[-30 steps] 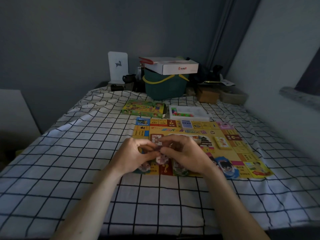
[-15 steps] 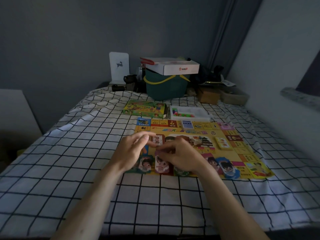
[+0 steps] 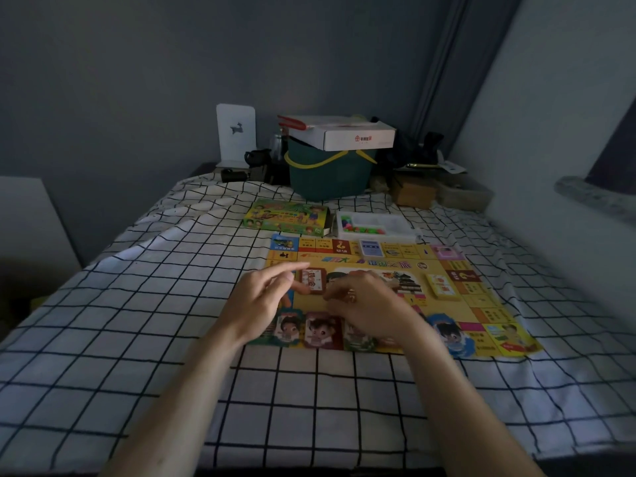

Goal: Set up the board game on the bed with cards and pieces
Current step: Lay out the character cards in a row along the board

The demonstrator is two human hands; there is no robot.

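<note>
Card-placement step, by my read. Game board (image 3: 457,306) lies flat on the checked bedsheet (image 3: 137,304), with a red card deck (image 3: 314,280) on its centre-left. Left hand (image 3: 256,304) hovers by the deck, fingers spread and straight, gripping nothing. Right hand (image 3: 366,306) sits just right of the deck, fingers curled; it's too dark to tell whether they pinch a card. Yellow deck (image 3: 441,286) is placed; pieces tray (image 3: 375,226) and game box (image 3: 285,220) wait beyond the board. Next: square the deck, then fetch pieces.

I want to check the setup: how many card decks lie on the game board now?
3. A dark red deck lies at the board's centre-left by the hands, a yellow deck centre-right, and a blue deck on the far edge. The hands may hide more.
</note>
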